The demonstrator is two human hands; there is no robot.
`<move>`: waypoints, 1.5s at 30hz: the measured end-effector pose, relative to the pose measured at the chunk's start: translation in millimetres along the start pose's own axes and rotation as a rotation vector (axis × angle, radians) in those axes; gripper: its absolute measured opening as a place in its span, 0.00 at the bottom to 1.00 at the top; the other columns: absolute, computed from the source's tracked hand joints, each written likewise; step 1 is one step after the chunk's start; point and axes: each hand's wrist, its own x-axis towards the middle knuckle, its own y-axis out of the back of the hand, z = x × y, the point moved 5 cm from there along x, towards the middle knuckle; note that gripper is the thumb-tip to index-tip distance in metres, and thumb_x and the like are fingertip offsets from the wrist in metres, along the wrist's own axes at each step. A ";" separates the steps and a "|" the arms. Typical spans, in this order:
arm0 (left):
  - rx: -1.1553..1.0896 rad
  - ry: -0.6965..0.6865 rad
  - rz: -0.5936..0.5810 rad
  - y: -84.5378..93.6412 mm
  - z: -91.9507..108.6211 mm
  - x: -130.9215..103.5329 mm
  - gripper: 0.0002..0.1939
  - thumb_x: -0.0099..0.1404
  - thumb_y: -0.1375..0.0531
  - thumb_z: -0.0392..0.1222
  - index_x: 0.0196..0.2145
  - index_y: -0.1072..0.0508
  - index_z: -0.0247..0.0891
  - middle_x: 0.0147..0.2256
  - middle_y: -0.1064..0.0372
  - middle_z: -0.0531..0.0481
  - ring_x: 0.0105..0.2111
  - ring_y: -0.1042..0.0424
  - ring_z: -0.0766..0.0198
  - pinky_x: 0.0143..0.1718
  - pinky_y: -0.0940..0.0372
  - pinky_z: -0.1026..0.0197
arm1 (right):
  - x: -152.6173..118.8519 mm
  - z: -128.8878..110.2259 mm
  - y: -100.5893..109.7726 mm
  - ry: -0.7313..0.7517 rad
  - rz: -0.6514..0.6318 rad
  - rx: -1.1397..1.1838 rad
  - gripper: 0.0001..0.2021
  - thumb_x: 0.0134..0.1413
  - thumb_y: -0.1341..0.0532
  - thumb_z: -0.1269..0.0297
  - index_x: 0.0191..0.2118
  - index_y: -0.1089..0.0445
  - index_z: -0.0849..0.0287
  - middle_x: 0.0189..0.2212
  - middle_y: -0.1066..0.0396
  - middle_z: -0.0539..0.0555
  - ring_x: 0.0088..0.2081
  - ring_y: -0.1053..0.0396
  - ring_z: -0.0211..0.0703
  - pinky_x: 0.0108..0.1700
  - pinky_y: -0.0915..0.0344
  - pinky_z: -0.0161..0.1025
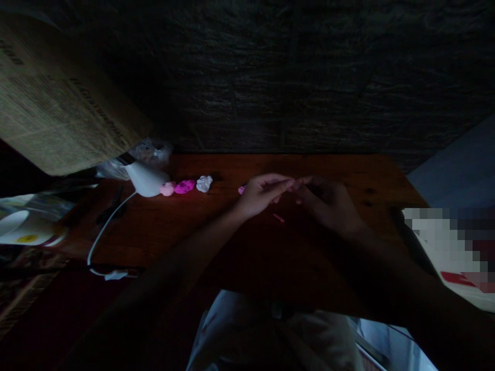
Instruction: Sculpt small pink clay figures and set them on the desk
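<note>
My left hand (263, 193) and my right hand (327, 201) meet fingertip to fingertip above the wooden table (247, 252). Both are pinched closed around something tiny and pinkish that is too small and dim to name. Below them on the wood lies a thin pink strip (278, 218). A pink-purple lump (242, 189) shows partly behind my left hand. Farther left, three lumps sit in a row: light pink (167, 188), bright magenta (184, 186) and white (204, 183).
A lamp with a printed paper-like shade (65, 103) and white base (145, 178) stands at the left, its white cable (102, 232) running to the table's front edge. Scissors (112, 206), clear plastic (154, 152) and a white cup (29, 229) are nearby. A dark wall rises behind.
</note>
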 end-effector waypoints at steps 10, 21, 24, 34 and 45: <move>-0.035 0.027 0.055 3.8 -1.1 2.4 0.17 0.63 0.32 0.53 0.39 0.21 0.35 0.35 0.22 0.47 0.21 0.38 0.76 0.21 0.46 0.68 | 0.5 4.7 -1.0 -0.030 0.016 0.015 0.23 0.59 0.36 0.41 0.38 0.20 0.59 0.25 0.23 0.52 0.26 0.30 0.40 0.34 0.31 0.40; -0.051 0.072 0.035 0.8 -0.9 1.9 0.17 0.62 0.31 0.53 0.37 0.22 0.35 0.35 0.23 0.49 0.20 0.38 0.77 0.21 0.46 0.68 | 0.1 6.8 0.5 -0.113 0.058 0.108 0.19 0.54 0.31 0.44 0.35 0.19 0.57 0.34 0.18 0.55 0.27 0.30 0.38 0.28 0.31 0.35; -0.050 0.078 0.037 0.3 -0.9 1.5 0.17 0.63 0.32 0.53 0.37 0.22 0.34 0.35 0.23 0.49 0.20 0.38 0.77 0.21 0.46 0.68 | 0.1 7.5 0.5 -0.108 0.065 0.100 0.20 0.53 0.30 0.43 0.35 0.19 0.58 0.34 0.19 0.56 0.28 0.29 0.39 0.28 0.32 0.35; -0.203 0.149 0.063 -1.7 -5.6 2.2 0.18 0.56 0.26 0.49 0.37 0.23 0.34 0.27 0.29 0.56 0.20 0.41 0.77 0.21 0.48 0.68 | -0.3 11.1 -1.3 -0.102 0.102 0.046 0.21 0.55 0.32 0.43 0.33 0.22 0.59 0.23 0.27 0.50 0.23 0.34 0.37 0.28 0.35 0.37; -0.131 0.143 0.045 -0.9 -1.7 1.1 0.19 0.55 0.26 0.52 0.34 0.24 0.34 0.26 0.30 0.55 0.20 0.41 0.76 0.21 0.45 0.69 | -1.1 5.4 1.9 -0.127 0.116 0.013 0.22 0.58 0.34 0.41 0.31 0.24 0.59 0.22 0.30 0.50 0.21 0.37 0.35 0.23 0.41 0.35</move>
